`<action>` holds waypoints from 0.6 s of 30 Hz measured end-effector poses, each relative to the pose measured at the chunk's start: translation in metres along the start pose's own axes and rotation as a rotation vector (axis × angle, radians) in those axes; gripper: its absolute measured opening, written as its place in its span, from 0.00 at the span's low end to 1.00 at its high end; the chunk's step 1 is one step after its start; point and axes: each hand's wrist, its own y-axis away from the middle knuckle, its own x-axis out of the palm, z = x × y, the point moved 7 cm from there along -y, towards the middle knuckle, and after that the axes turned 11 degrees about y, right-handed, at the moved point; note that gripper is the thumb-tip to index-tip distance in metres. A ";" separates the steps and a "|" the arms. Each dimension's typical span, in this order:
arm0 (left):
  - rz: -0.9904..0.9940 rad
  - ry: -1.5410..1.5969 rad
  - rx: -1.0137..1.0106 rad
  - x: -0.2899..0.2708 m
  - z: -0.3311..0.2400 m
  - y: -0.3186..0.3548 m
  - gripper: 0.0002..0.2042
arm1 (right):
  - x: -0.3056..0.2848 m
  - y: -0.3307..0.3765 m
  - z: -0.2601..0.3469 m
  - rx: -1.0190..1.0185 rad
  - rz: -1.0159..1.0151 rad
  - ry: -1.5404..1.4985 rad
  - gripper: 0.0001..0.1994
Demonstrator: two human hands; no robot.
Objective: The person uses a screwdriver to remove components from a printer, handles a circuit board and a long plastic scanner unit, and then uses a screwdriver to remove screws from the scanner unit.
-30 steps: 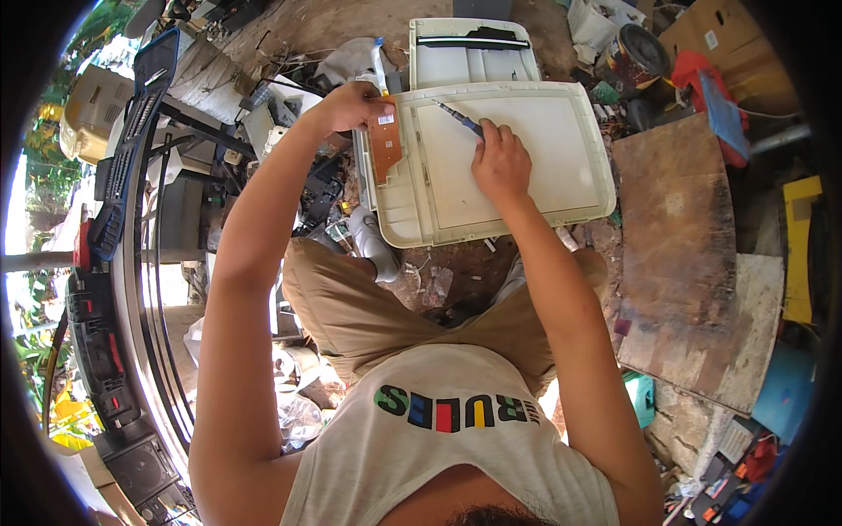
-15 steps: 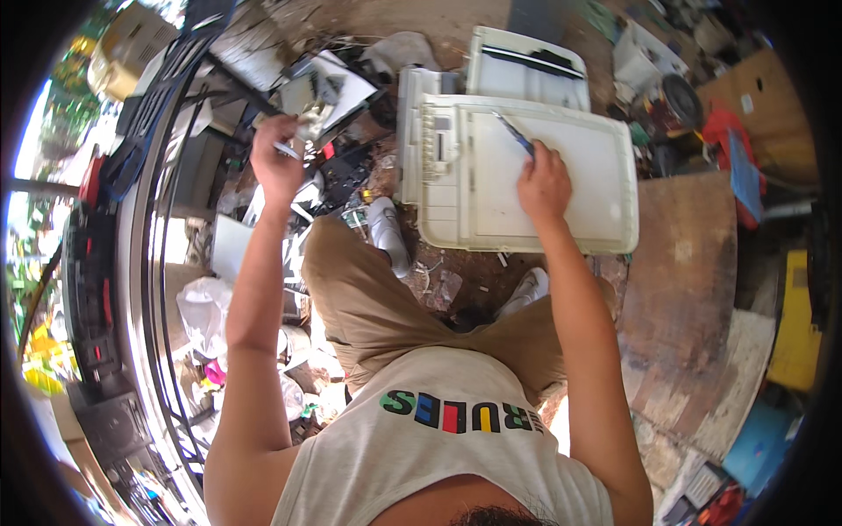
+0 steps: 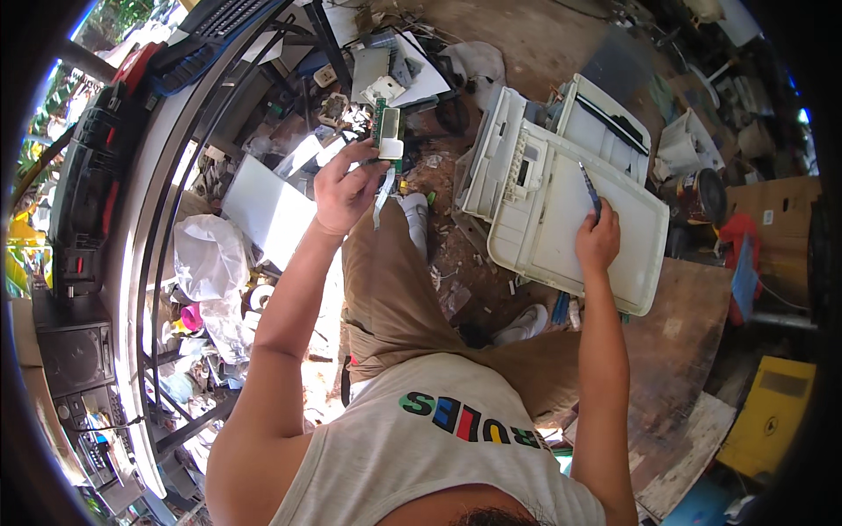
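My left hand (image 3: 348,186) is closed, pinching a small green circuit board (image 3: 380,118) by its lower end. The board carries a pale display panel (image 3: 392,131), and a flat ribbon cable (image 3: 383,200) dangles below it. My right hand (image 3: 600,238) is wrapped around a slim tool (image 3: 589,188) with a metal shaft and a dark blue handle; its exact kind is unclear. That hand rests over an off-white plastic panel (image 3: 548,219) with a raised rim, in front of my right knee. The tool's tip points away from me.
A heap of scrap parts (image 3: 386,74) lies ahead on the left. Beside my left arm runs a metal rack (image 3: 132,263), with a clear plastic bag (image 3: 210,256) next to it. A brown board (image 3: 675,351) and a yellow case (image 3: 769,412) are on the right.
The whole view has turned. My left hand has come away from the scrap heap toward the middle, and the circuit board now shows plainly in it. My right hand keeps the tool over the panel.
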 end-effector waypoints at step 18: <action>-0.091 0.542 -0.724 0.064 0.159 0.004 0.06 | -0.008 -0.012 -0.017 0.222 0.163 -0.229 0.11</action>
